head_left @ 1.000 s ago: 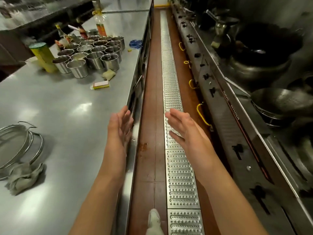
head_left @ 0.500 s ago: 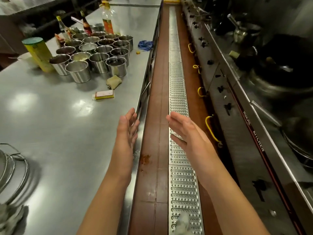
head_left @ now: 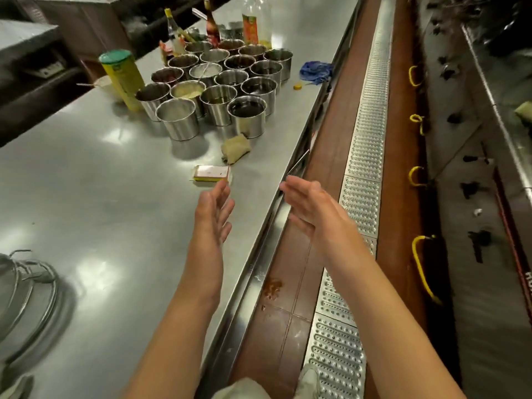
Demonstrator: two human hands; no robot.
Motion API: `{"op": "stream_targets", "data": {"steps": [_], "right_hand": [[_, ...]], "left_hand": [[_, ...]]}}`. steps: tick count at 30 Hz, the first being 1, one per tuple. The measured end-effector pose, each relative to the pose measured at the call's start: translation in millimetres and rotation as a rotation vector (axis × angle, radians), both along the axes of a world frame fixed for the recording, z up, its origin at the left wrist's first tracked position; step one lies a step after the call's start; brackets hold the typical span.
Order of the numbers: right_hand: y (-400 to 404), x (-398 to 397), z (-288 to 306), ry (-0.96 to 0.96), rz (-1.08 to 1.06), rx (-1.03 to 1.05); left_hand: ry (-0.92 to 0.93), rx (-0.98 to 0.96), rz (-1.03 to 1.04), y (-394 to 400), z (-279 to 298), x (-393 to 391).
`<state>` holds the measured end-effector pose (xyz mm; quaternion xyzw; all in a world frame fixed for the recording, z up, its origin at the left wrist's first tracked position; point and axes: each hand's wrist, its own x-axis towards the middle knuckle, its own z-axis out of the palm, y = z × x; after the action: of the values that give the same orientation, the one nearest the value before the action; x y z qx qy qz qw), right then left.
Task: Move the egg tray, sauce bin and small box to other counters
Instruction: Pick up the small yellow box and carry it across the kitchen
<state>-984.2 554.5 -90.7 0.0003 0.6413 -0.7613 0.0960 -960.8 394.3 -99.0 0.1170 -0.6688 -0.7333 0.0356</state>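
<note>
Though flat, small box (head_left: 212, 173) glossy

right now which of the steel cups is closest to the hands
The round steel cup of dark liquid at the cluster's front right corner, nearest the counter edge. It stands just behind the crumpled yellowish cloth; every other cup sits farther left or back.

Glossy steel counter (head_left: 86, 197), shiny metal cups (head_left: 178, 119), perforated metal grating (head_left: 362, 156).

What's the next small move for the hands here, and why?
Probably reach the left hand a bit further forward and pinch the small box. Both hands are open and hold nothing, the box lies flat on the steel counter just beyond the left fingertips, and the right hand hangs off the counter's edge.
</note>
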Motion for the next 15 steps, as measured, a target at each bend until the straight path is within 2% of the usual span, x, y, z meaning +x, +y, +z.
{"op": "stream_targets", "data": {"steps": [7, 15], "right_hand": [[-39, -102, -17, -0.063, 0.133, -0.023], [-89, -205, -27, -0.048, 0.218, 0.173]], "left_hand": [[-0.038, -0.02, 0.19, -32, -12, -64], [-0.05, 0.051, 0.269, -70, -30, -159]]}}
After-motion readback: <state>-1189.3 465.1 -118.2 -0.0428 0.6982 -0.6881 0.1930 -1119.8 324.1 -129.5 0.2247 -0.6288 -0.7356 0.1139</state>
